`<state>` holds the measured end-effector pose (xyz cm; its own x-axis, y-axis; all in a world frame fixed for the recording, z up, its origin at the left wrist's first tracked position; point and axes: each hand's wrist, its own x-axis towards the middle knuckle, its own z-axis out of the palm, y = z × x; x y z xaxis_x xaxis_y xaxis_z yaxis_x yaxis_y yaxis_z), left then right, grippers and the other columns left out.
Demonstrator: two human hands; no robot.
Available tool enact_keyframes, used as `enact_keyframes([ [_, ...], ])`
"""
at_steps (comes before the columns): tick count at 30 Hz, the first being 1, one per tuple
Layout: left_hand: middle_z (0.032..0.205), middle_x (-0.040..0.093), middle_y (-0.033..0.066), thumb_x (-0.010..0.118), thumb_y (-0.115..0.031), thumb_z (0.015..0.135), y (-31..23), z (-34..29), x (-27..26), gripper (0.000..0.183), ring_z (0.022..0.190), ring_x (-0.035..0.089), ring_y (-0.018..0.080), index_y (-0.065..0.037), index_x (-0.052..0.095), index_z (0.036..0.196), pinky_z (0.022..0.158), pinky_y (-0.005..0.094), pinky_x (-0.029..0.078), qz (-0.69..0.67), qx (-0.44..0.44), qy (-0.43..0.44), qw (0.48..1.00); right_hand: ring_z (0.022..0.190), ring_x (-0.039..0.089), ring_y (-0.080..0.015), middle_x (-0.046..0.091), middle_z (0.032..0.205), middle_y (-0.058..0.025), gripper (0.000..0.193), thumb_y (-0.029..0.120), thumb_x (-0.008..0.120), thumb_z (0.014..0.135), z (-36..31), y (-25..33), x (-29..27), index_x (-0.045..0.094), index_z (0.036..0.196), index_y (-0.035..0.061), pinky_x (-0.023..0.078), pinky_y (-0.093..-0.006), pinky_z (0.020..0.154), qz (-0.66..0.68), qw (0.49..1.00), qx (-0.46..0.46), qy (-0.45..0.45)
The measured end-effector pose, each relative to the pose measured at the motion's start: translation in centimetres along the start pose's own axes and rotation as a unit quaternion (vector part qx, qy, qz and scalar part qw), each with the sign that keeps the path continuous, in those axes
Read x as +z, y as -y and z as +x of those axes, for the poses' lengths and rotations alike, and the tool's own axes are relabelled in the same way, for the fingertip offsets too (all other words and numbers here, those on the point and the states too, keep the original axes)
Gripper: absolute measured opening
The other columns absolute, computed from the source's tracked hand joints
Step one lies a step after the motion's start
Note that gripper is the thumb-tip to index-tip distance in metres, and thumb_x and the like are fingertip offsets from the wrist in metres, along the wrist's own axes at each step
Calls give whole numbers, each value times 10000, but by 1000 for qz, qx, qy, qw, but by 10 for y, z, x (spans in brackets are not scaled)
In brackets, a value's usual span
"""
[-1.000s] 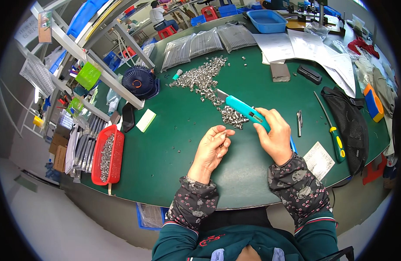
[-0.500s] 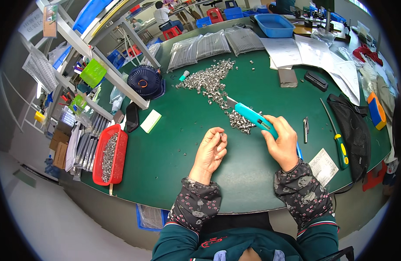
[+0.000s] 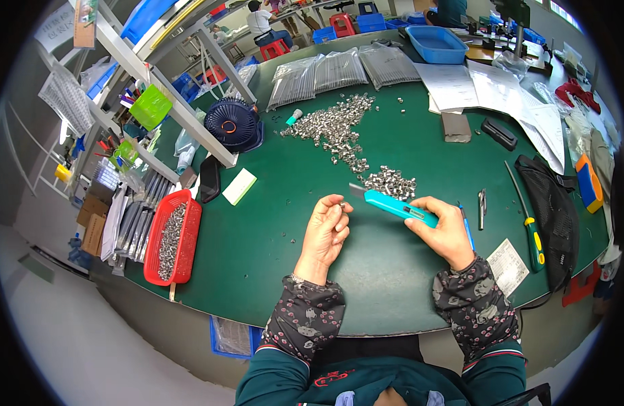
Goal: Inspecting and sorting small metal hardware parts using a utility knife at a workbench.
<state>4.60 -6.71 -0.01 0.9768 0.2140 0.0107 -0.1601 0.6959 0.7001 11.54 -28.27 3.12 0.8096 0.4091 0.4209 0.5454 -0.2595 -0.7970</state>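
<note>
While the right hand (image 3: pixel 448 233) is closed around the turquoise handle of a utility knife (image 3: pixel 401 207), the left hand (image 3: pixel 323 237) pinches a very small metal piece (image 3: pixel 343 204) between the thumb and the index finger, with its other fingers curled inward. The landmark is the large heap of metal rings (image 3: pixel 331 128), which is spread on the green surface (image 3: pixel 271 210). Both hands are on the near side of this heap, well apart from it. The knife is also on that near side, a little to the right; its blade points to the left and its tip is near the left fingertips. How exactly the metal piece is shaped, I cannot tell, because the fingers partly cover it.

Just beside the near end of the heap lies a smaller cluster of rings (image 3: pixel 392 181), behind the knife. To the left of the heap stand a dark blue fan (image 3: pixel 232 125) and, nearer to the person, a red basket (image 3: pixel 195 237) which contains small metal parts. Behind the heap lie clear bags of rods (image 3: pixel 340 71). Far to its right and nearer to the person, a screwdriver (image 3: pixel 534 245) lies beside a black mesh bag (image 3: pixel 550 223).
</note>
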Motion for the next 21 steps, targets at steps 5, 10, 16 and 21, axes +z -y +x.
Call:
enact_keyframes([
  [5, 866, 556, 68, 539, -71, 837, -1, 3, -7, 136, 539, 383, 41, -38, 513, 967, 384, 139, 287, 40, 24, -29, 998, 612, 592, -200, 612, 691, -126, 295, 205, 670, 672, 2, 6, -7, 615, 887, 11, 448, -298, 589, 34, 992, 83, 94],
  [10, 862, 553, 51, 549, -68, 831, -1, 3, -8, 169, 545, 384, 35, -17, 528, 991, 391, 140, 285, 64, 34, -29, 997, 595, 576, -192, 603, 674, -132, 293, 227, 671, 665, 2, 5, -8, 627, 861, 15, 436, -297, 572, 25, 988, 93, 118],
  [16, 827, 536, 20, 550, -68, 831, -1, 3, -5, 171, 547, 383, 30, -11, 536, 991, 396, 142, 284, 102, 37, -39, 993, 595, 570, -203, 600, 670, -137, 300, 246, 668, 659, 1, 4, -7, 632, 850, 17, 430, -307, 570, 15, 984, 108, 138],
  [21, 795, 523, 13, 544, -77, 837, -1, 1, -7, 165, 549, 384, 28, -12, 538, 988, 394, 142, 283, 136, 25, -20, 990, 605, 577, -206, 601, 680, -132, 299, 243, 672, 655, 0, 1, -3, 630, 848, 19, 433, -311, 574, 16, 985, 108, 133],
])
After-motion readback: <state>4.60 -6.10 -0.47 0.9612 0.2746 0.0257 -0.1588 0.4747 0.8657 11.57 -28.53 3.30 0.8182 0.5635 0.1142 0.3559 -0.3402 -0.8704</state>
